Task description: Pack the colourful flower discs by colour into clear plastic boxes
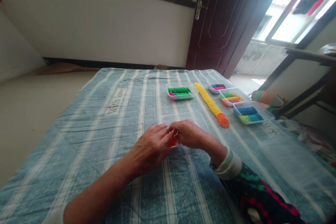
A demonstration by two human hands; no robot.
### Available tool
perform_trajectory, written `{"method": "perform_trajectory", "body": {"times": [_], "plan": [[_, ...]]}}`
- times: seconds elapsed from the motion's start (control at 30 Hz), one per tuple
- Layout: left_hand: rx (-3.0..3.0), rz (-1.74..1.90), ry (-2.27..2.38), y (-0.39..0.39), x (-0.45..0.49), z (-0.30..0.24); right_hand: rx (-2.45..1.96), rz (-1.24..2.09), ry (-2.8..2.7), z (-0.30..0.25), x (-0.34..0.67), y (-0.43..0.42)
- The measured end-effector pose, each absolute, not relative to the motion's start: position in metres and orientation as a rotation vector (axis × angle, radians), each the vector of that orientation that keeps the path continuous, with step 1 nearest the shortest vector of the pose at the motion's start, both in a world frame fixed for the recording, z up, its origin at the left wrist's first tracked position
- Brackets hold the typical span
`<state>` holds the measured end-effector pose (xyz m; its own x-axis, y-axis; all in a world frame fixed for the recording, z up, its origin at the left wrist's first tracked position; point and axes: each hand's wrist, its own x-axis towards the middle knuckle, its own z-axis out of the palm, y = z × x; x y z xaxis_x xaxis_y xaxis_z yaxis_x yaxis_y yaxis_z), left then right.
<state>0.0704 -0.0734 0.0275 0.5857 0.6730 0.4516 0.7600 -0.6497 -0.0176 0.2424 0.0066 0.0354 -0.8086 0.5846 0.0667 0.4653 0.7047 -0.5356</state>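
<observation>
1. Head view: a red pc [172, 142] is seen btwn the hands, in a clear tub [179, 145] mostly covered by them; its shape can't be told.
2. L hand [152, 145]: fingers bent & bunched over L side of tub; whether anything's gripped can't be told.
3. R hand [187, 133]: fingers curled down, kept narrow, tips near L fingers; grip likewise can't be told.
4. Clear lid [195, 118] is laid out just behind the hands.
5. Farther back, a green-filled box [181, 98] is placed, w/ some red & purple too.
6. To its R, a yellow strip [208, 100] is laid slantwise, its near end orange & rounded.
7. Past the strip, 3 clear boxes are set in a row: far box [226, 83] w/ pink & dark rolls, mid box [243, 94] w/ green, yellow & red, near box [249, 123] w/ blue & lime.
8. All are set on striped cloth [86, 143], printed "With love".
9. Bkgd: dark red door [223, 17], pale wall [118, 24].
</observation>
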Motion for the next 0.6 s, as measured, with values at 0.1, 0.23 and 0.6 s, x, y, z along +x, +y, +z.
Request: {"method": "perform_trajectory", "body": {"times": [0.1,0.23,0.6], "plan": [[-2.563,-0.696,-1.114,-0.07,0.069,0.024,-0.84,0.701,-2.698,0.037,0.241,0.009],[-2.517,-0.762,-1.026,-0.062,0.063,0.016,-0.793,0.631,-2.741,0.038,0.239,0.014],[-2.446,-0.791,-1.135,-0.062,0.066,0.01,-0.761,0.586,-2.811,0.037,0.236,0.018]]}}
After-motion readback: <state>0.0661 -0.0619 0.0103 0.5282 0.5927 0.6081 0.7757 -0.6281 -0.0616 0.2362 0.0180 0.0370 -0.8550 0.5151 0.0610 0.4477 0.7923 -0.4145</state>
